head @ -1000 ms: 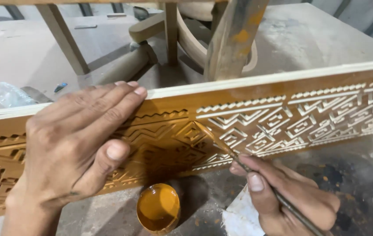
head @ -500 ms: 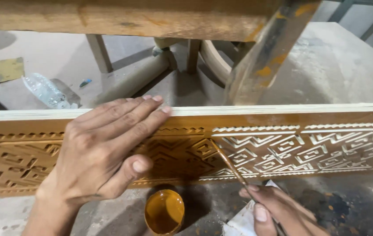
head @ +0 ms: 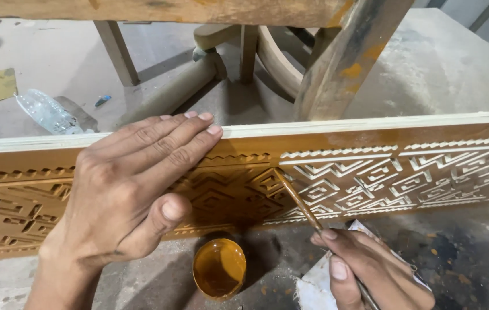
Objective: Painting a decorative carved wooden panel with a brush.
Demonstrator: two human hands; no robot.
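On carved wooden panel, stood on edge: left part stained ochre, right part with pale pattern, not coated. Left hand spread flat against panel, gripping nothing. Right hand pinched around thin brush, tip at colour boundary. Below, small cup of stain.

A woodworking workshop is shown: a long carved wooden panel is stood on edge on a dusty, stain-spattered concrete floor, unfinished furniture legs are seen behind, and a small cup of amber stain is set below
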